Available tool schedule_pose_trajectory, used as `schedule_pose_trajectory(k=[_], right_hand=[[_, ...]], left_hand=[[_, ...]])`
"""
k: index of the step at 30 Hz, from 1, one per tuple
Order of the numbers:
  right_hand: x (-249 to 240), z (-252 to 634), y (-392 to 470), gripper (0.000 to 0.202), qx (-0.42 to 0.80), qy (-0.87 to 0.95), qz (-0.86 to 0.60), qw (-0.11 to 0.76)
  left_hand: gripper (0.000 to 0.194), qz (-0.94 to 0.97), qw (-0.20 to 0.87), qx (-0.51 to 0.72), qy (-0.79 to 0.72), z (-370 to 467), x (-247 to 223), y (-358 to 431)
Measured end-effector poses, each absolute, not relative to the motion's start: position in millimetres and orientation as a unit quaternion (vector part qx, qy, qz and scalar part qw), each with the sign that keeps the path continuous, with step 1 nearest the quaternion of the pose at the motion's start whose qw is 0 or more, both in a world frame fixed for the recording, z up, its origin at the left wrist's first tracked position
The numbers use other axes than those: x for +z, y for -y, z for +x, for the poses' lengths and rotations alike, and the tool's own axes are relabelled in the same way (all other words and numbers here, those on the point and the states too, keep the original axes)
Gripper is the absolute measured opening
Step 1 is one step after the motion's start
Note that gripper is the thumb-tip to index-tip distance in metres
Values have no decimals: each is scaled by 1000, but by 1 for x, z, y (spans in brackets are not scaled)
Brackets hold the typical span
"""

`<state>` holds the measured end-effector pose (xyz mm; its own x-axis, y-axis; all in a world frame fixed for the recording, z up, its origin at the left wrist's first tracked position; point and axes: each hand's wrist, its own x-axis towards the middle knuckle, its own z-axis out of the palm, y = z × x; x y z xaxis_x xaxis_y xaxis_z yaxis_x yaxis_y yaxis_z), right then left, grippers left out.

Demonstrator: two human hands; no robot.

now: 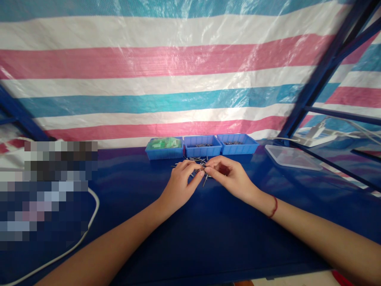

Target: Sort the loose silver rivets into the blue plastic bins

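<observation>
My left hand [185, 178] and my right hand [230, 176] meet fingertip to fingertip over a loose pile of thin metal pieces [205, 182] on the dark blue table. Both hands are closed in a pinch; what sits between the fingertips is too small to name. Just behind the pile stand three blue bins side by side. The left bin [164, 154] holds green packets [165, 143]. Small metal pieces lie in the middle bin [203, 151] and in the right bin [238, 149].
A clear plastic lid [293, 157] lies at the right rear of the table [208, 238]. A white cable [97, 202] curves along the left. Behind the right frame bars [315, 87] is a white power strip [318, 137]. Striped sheeting [166, 61] hangs behind.
</observation>
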<state>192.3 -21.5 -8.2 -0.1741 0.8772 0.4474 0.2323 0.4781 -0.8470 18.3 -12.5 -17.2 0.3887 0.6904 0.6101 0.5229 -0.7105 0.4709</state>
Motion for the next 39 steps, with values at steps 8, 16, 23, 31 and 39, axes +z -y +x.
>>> schedule_pose_trajectory(k=[8, 16, 23, 31, 39], right_hand=[[-11, 197, 16, 25, 262, 732, -416, 471], [-10, 202, 5, 31, 340, 667, -451, 486], [-13, 252, -42, 23, 264, 452, -574, 630], [-17, 253, -46, 27, 244, 454, -589, 622], [-11, 219, -12, 20, 181, 679, -504, 503]], left_hand=[[7, 803, 114, 458, -364, 16, -13, 13], [22, 812, 108, 412, -400, 16, -17, 13], [26, 876, 28, 271, -397, 19, -22, 16], [20, 879, 16, 234, -415, 18, -24, 16], [23, 851, 7, 273, -448, 18, -27, 14]])
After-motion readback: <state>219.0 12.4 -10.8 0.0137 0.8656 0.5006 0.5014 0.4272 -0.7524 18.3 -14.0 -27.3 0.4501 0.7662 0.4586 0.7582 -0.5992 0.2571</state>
